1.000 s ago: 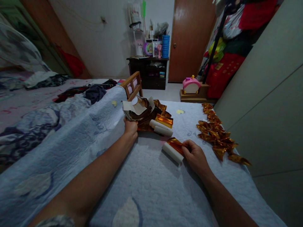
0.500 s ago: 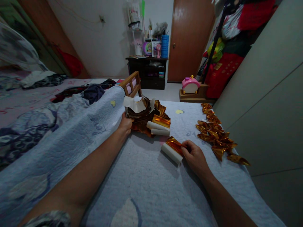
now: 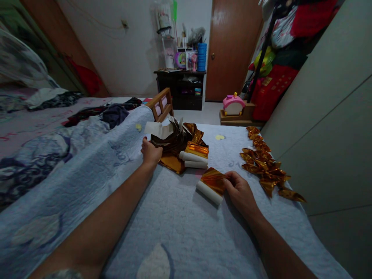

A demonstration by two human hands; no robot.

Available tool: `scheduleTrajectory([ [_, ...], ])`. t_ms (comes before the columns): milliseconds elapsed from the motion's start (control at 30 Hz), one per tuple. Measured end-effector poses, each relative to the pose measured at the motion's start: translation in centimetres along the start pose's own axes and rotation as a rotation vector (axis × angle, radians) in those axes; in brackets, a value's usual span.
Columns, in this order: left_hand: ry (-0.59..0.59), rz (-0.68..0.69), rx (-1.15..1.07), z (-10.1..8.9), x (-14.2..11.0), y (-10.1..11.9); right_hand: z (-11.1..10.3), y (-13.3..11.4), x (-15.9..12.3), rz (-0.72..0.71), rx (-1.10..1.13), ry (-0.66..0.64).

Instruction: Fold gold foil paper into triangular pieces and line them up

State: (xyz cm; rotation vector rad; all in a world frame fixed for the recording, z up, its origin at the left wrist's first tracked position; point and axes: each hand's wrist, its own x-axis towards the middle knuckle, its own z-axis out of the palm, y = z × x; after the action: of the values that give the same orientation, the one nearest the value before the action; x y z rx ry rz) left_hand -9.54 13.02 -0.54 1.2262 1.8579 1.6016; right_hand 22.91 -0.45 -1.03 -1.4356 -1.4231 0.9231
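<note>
A loose stack of gold foil paper [image 3: 171, 140] with white backs lies on the bed, its layers bent and fanned. Beside its near left edge is my left hand [image 3: 151, 153], thumb against the stack and fingers apart from it. My right hand [image 3: 237, 190] pinches the right corner of a gold foil sheet [image 3: 213, 178]. The near edge of that sheet is curled into a white tube on the quilt. Between the stack and this sheet lie rolled foil papers [image 3: 196, 159], white side out, with gold showing behind.
Several folded gold foil pieces [image 3: 263, 168] lie along the bed's right edge, beside a pale cabinet [image 3: 334, 128]. A wooden chair back [image 3: 159, 104] rises behind the stack. Heaped clothes [image 3: 113, 114] lie on the left. A pink toy case [image 3: 234, 105] stands beyond the bed.
My left hand has shifted slightly left and its fingers have loosened from the stack, whose layers have spread. The sheet at my right hand shows more flat gold; that hand has barely moved.
</note>
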Motion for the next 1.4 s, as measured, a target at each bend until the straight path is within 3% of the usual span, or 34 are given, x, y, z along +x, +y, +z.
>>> scheduleTrajectory([
  [67,0.124,0.131,0.207,-0.7,-1.7,1.5,0.0,0.1,0.0,0.000,0.003,0.003],
  [133,0.087,0.376,0.288,-1.2,-4.0,3.4,0.0,0.1,0.0,0.007,0.010,0.006],
  [167,0.003,0.499,0.306,-1.4,-5.2,4.4,0.0,0.1,-0.1,0.012,0.011,0.007],
  [267,-0.429,0.774,0.416,-1.2,-8.5,6.8,0.0,0.0,-0.2,0.023,-0.001,0.013],
  [367,-0.636,0.914,0.592,0.1,-10.3,7.2,0.1,-0.2,-0.2,0.015,0.013,0.005],
  [567,-0.583,0.969,0.747,2.9,-10.1,5.4,0.1,-0.8,-0.3,0.017,0.114,-0.004],
  [767,-0.495,1.115,0.762,2.0,-8.8,4.7,-0.1,-1.2,-0.7,0.040,0.238,-0.022],
  [1000,-0.517,1.000,0.750,0.7,-8.4,4.1,-0.7,-1.6,-0.9,-0.132,0.282,0.114],
  [1133,-0.494,0.932,0.653,-0.2,-10.1,6.0,-0.5,-1.3,-0.9,-0.177,0.314,0.167],
  [1200,-0.529,0.834,0.512,-0.8,-11.9,7.3,-0.4,-1.2,-0.9,-0.196,0.324,0.172],
  [1267,-0.659,0.615,0.295,-1.3,-13.9,8.4,-0.4,-1.2,-1.0,-0.211,0.334,0.170],
  [1367,-1.019,0.063,-0.039,-1.1,-16.6,8.9,-0.5,-1.5,-1.1,-0.225,0.355,0.146],
  [1400,-1.077,-0.102,-0.151,-0.8,-17.2,8.8,-0.5,-1.6,-1.2,-0.232,0.360,0.134],
])
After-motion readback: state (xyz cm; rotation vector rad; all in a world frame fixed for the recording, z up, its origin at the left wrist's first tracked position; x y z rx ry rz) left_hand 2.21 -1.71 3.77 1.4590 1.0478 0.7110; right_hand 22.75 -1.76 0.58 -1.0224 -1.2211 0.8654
